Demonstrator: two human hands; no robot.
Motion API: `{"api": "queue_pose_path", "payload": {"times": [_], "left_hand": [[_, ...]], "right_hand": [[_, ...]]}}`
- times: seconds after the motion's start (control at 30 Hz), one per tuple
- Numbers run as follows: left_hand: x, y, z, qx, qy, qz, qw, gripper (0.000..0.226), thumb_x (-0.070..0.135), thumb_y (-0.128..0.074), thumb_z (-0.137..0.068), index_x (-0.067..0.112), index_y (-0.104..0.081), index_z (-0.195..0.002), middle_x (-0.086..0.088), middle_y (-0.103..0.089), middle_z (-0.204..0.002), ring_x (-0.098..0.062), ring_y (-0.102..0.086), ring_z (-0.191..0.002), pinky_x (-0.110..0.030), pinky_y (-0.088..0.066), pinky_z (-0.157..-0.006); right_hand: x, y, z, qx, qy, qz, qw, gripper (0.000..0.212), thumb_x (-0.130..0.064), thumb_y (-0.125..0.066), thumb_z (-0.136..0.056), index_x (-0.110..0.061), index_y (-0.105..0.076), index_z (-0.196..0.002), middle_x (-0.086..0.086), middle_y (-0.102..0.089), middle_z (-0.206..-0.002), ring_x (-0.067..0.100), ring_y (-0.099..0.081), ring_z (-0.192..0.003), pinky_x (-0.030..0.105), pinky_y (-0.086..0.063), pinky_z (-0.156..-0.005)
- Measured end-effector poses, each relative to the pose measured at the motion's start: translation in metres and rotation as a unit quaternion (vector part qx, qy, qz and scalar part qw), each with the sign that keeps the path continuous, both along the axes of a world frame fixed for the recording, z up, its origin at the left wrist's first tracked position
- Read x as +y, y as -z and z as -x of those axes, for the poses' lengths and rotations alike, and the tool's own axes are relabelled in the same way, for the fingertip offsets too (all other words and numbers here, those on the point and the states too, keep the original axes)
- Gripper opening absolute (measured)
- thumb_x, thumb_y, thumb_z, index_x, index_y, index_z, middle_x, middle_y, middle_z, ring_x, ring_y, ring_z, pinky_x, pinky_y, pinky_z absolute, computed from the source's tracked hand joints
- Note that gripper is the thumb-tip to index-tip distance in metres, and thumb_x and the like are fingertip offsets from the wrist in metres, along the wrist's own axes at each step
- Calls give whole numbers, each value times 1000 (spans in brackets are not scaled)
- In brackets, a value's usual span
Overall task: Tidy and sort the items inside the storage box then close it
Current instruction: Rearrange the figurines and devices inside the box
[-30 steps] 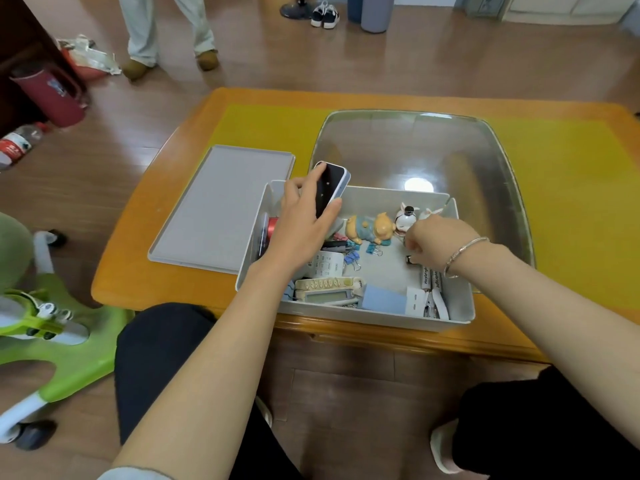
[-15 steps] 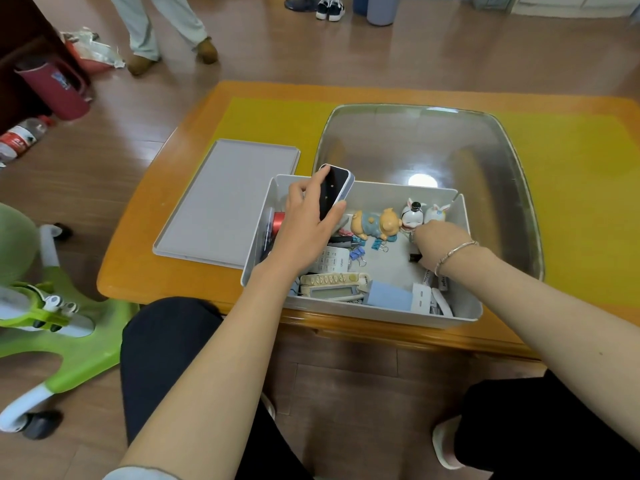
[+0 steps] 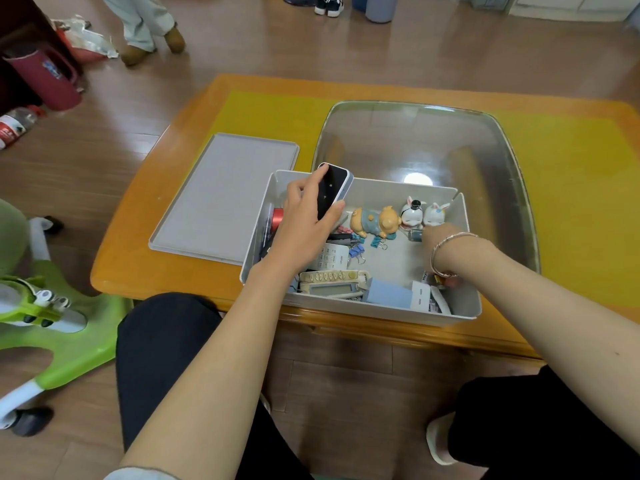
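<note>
Far left on the floor, a green ride-on toy (image 3: 52, 320) sits at about nine o'clock from the storage box (image 3: 460, 308), with a maroon bin (image 3: 45, 77) up at ten o'clock. On the orange tabletop (image 3: 145, 237), the flat grey lid (image 3: 225, 195) lies just beside the box's left wall, off and face up. Now the left hand (image 3: 304, 223) hovers over the box's left end, fingers and thumb curled round a dark-faced phone-like device (image 3: 334, 188), tilted up above the rim. Under that hand, a red roll (image 3: 277, 216) is tucked against the left wall; a white remote (image 3: 330, 259) and a cream handset (image 3: 332, 282) lie toward the near wall, blue binder clips (image 3: 356, 252) scattered beside them. Centre, a yellow pig figurine (image 3: 375, 221) lies on its side, two little rabbit figurines (image 3: 422, 213) standing at its three o'clock against the far wall. The right hand (image 3: 446, 244), bracelet on the wrist, reaches down by the rabbits; its fingers are hidden, so I cannot tell its grip. Beyond, at twelve o'clock, a clear tray (image 3: 512, 168).
</note>
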State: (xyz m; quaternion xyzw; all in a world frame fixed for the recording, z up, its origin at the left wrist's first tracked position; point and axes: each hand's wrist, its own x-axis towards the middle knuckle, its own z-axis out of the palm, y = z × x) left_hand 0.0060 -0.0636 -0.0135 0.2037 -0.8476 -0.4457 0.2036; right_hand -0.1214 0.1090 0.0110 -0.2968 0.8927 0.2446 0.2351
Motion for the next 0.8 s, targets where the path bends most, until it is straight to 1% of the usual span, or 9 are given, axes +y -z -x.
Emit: {"api": "queue_pose_path", "payload": {"times": [0.07,0.1,0.17,0.23,0.37,0.5,0.67,0.73,0.8], "left_hand": [[-1,0,-2,2,-1,-2,1000,60,35,-50,-97,33,-21,-149,-1,-31,-137,-11,-39,-117,-6,-33,-79],[-1,0,-3,2,-1,-5,1000,60,35,-50,-97,33,-21,-149,0,-31,-136,-11,-39,-117,-9,-35,-81],[-2,-1,-4,2,-1,-14,1000,60,35,-50,-98,33,-21,-149,0,-31,-135,-12,-40,-118,-15,-37,-86],[-3,0,-4,1,-3,-17,1000,59,34,-50,-98,32,-21,-149,-1,-31,-135,-13,-41,-118,-14,-37,-84],[-4,-1,-5,0,-6,-17,1000,60,33,-50,-98,30,-21,-150,-2,-31,-136,-13,-41,-118,-7,-36,-80],[-9,-4,-9,11,-26,-13,1000,60,32,-52,-97,28,-23,-150,-2,-31,-135,-13,-39,-119,-18,-37,-92],[-16,-6,-15,32,-74,-2,997,59,31,-52,-97,26,-25,-149,-3,-31,-135,-14,-39,-122,-16,-34,-94],[-18,-3,-19,45,-108,8,993,59,32,-52,-97,25,-25,-149,-1,-31,-134,-14,-38,-123,-6,-30,-89],[-18,0,-23,57,-145,21,988,60,32,-52,-97,24,-24,-149,-3,-31,-135,-15,-38,-122,-6,-31,-86]], "right_hand": [[0,0,-2,19,-34,-27,999,22,-9,-61,-82,-12,-59,-103,6,-64,-99,21,-61,-87,27,-48,-67],[-1,0,-2,17,-43,-37,998,21,-9,-60,-83,-12,-59,-103,4,-64,-98,20,-61,-84,26,-47,-66],[-1,4,2,3,-39,-28,999,12,-13,-61,-85,-13,-57,-96,1,-60,-77,15,-56,-62,26,-49,-61],[-1,11,8,-9,-12,2,1000,13,-22,-62,-86,-13,-53,-87,1,-54,-67,15,-53,-53,29,-53,-57],[-1,22,8,-52,52,46,996,36,-46,-64,-82,-13,-51,-77,5,-62,-74,22,-63,-63,30,-55,-59],[-3,32,6,-92,61,59,992,38,-43,-65,-79,-10,-59,-96,8,-66,-84,26,-66,-73,31,-56,-64],[1,38,9,-71,11,99,993,50,-51,-69,-71,-16,-52,-103,3,-58,-93,20,-56,-82,30,-48,-66],[2,42,10,-70,3,115,991,51,-52,-68,-71,-19,-47,-103,3,-57,-95,20,-55,-83,31,-48,-67],[3,45,11,-73,-7,124,990,48,-49,-67,-73,-19,-44,-103,3,-56,-97,22,-55,-85,32,-48,-69]]}}
